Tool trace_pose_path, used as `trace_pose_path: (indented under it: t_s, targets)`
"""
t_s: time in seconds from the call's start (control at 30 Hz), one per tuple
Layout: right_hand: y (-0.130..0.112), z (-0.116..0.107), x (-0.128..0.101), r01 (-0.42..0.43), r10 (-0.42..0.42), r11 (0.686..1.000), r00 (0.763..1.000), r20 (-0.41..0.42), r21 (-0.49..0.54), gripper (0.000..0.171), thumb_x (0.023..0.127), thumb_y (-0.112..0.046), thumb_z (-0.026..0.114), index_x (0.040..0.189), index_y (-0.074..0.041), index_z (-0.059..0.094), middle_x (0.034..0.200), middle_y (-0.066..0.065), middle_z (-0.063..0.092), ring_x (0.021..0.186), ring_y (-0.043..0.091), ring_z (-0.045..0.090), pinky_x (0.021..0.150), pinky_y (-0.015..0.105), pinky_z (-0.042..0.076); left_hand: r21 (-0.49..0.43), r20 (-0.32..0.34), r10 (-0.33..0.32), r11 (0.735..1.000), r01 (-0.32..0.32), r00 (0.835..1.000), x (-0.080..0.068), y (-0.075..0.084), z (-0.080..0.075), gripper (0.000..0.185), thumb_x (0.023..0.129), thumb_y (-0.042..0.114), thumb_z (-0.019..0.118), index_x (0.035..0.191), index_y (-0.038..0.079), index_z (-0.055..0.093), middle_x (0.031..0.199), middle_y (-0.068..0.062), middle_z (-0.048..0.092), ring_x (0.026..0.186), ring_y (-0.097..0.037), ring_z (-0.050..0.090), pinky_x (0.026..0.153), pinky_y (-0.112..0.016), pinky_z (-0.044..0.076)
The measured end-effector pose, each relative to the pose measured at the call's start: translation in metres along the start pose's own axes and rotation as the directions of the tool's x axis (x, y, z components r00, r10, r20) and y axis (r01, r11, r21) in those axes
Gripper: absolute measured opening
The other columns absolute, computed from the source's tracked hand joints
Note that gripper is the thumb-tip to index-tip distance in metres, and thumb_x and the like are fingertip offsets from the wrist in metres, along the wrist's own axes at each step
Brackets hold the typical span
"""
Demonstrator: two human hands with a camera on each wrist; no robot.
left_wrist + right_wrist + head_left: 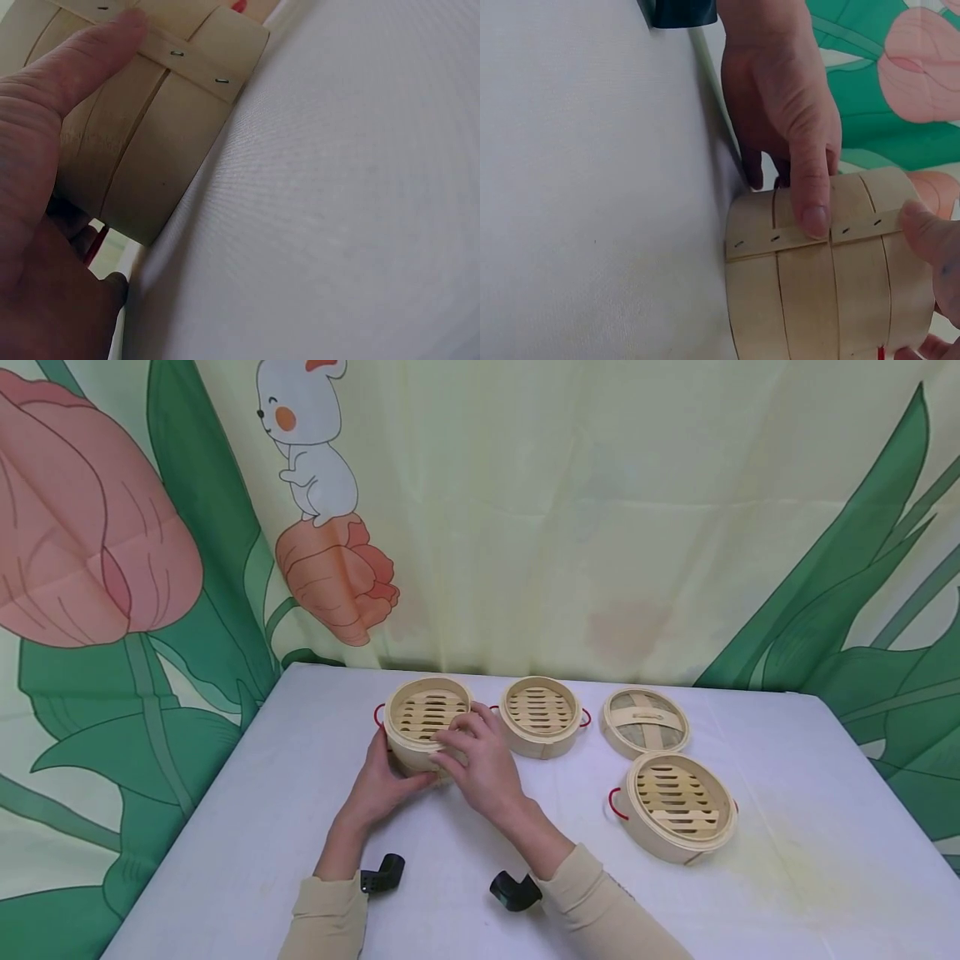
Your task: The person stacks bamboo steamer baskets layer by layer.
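At the table's left, a small stack of round bamboo steamer baskets (408, 750) stands with its slatted floor facing up and a red handle at its side. My left hand (372, 787) grips the stack low on its left side. In the left wrist view, that hand's thumb (97, 56) presses along a stapled seam on the wall (176, 127). My right hand (487, 764) holds the upper right side, fingers at the rim. Its thumb (928, 232) touches the wall near the seam in the right wrist view. The hands partly hide the stack.
Right of the stack stands another steamer basket (540, 743) with red handles. Farther right lies a woven bamboo lid (645, 718), with a steamer basket (675, 802) in front of it. A white cloth (442, 893) covers the table; a printed curtain (562, 527) hangs behind.
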State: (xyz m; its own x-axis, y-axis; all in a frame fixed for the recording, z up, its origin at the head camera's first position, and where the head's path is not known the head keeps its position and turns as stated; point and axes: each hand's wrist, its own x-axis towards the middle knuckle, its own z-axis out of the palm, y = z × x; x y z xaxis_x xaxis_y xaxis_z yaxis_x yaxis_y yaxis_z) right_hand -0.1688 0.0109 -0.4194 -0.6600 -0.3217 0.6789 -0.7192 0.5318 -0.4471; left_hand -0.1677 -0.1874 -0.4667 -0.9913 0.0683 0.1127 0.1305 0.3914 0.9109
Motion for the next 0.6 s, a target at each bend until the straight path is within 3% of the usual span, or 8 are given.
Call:
trace_pose_path:
  t_s: [0.6]
  targets:
    - [-0.0034,0.0038,-0.0019,-0.005,0.004,0.999,1.0,-0.017,-0.049,0.023,0.08,-0.02,0.085,0.1,-0.009,0.079,0.102,0.008,0.062,0.122,0.043,0.048,0.108,0.05,0.037,0.01,0.006,0.003,1.0,-0.003,1.0,0.0002,0.0006,-0.0006,0.118,0.074,0.024,0.092,0.159,0.006,0.013,0.16,-0.017,0.022,0.147,-0.029,0.023,0.118,-0.05,0.02]
